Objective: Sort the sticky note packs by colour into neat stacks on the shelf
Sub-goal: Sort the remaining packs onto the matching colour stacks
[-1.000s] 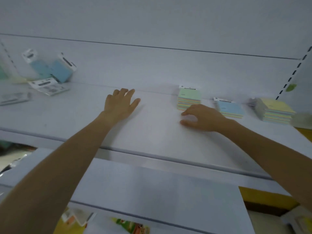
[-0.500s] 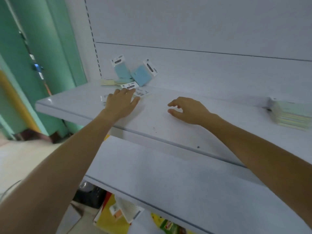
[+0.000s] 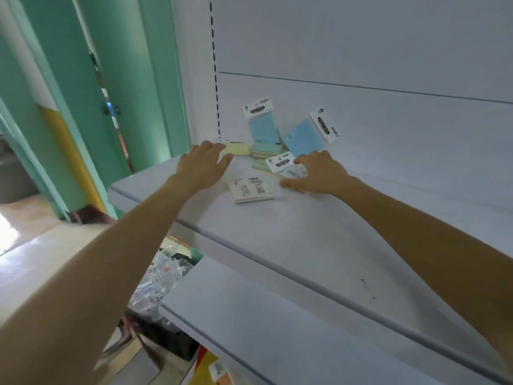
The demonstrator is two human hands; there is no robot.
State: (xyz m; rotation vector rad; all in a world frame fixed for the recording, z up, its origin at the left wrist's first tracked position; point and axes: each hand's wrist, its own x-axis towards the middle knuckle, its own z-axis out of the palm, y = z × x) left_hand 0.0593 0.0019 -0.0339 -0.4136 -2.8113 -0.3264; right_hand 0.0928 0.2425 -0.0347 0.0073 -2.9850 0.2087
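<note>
A loose cluster of sticky note packs is sitting at the far left end of the white shelf point(image 3: 319, 232), against the back panel point(image 3: 388, 120). Two blue packs are leaning on that panel: the left blue pack point(image 3: 262, 125) is standing nearly upright with its white header card at the top, while the right blue pack point(image 3: 308, 134) is tilting with its header pointing up and to the right. A yellow pack point(image 3: 238, 148) and a green pack point(image 3: 263, 148) are lying flat at their feet. Nearer, a face-down pack point(image 3: 252, 189) is lying flat, its printed label showing and its long side running roughly left to right.

The left hand point(image 3: 202, 168) is resting palm down with fingers spread and holding nothing, its fingertips reaching the yellow pack. The right hand point(image 3: 316, 173) is lying partly curled over a pack with a white header point(image 3: 281, 162), fingers and thumb apart and touching it, not clamped.

A second white shelf is jutting out nearer and lower. To the left, green door frames point(image 3: 125, 79) and a pale floor point(image 3: 36, 245) are showing, with clear plastic wrapping point(image 3: 158, 279) lying below the shelf.
</note>
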